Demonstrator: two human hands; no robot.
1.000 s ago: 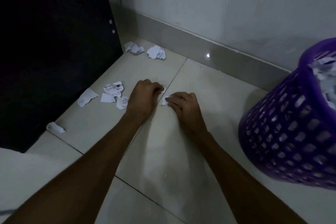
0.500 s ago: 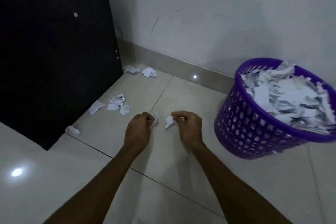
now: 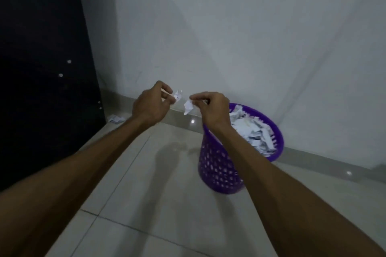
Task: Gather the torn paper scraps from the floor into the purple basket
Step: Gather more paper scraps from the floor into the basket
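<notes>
We are pinching one paper scrap [image 3: 178, 95] in our left hand [image 3: 150, 104] and another scrap [image 3: 188, 107] in our right hand [image 3: 213, 108], both raised just left of the purple basket [image 3: 221, 170] (already heaped with torn paper).

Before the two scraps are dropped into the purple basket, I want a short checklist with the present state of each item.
1. Left hand pinches its paper scrap: ok.
2. Right hand pinches its own scrap: ok.
3. Both scraps above the purple basket opening: not ok, they hang left of its rim.
4. Room left in the basket: cannot tell, paper is heaped near the rim.
5. Floor free of scraps: not ok, some scraps on the floor lie beside the dark panel.
</notes>
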